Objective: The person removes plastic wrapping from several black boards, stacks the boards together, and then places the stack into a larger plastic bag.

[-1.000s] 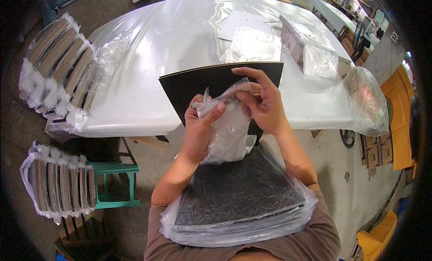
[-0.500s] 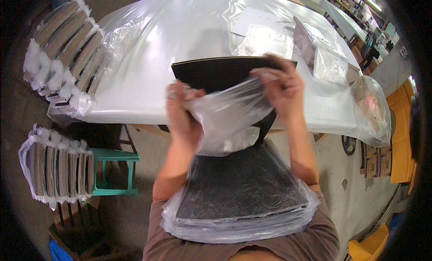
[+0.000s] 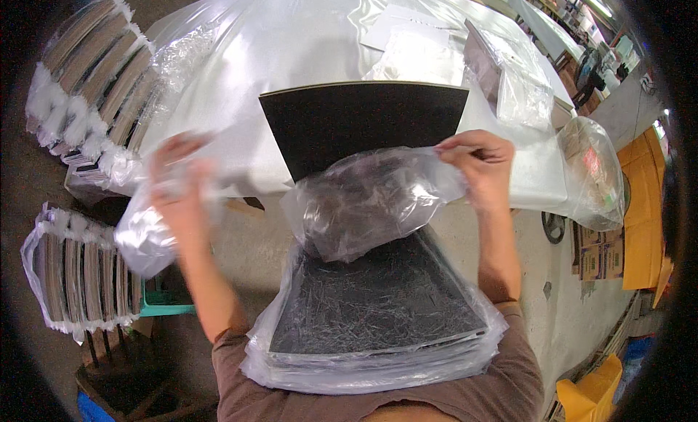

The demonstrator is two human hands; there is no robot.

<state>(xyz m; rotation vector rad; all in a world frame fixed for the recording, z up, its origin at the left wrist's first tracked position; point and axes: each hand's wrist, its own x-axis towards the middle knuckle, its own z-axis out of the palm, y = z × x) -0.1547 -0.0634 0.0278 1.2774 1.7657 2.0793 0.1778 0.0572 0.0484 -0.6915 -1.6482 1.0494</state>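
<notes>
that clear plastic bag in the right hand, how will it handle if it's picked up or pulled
The clear plastic bag probably flops: it sags crumpled below the right hand. Likely very light, since a fingertip pinch carries it. Its glossy film looks slippery.

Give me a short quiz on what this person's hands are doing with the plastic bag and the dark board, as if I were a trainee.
1. True or false: the right hand grips an edge of the clear plastic bag.
2. Where does the dark board stand? A) flat on the floor B) upright at the near edge of the white table C) inside the yellow bin
3. Fill in: the blurred left hand holds a piece of crumpled clear ______.

Key: 1 true. 2 B. 3 plastic.
</notes>
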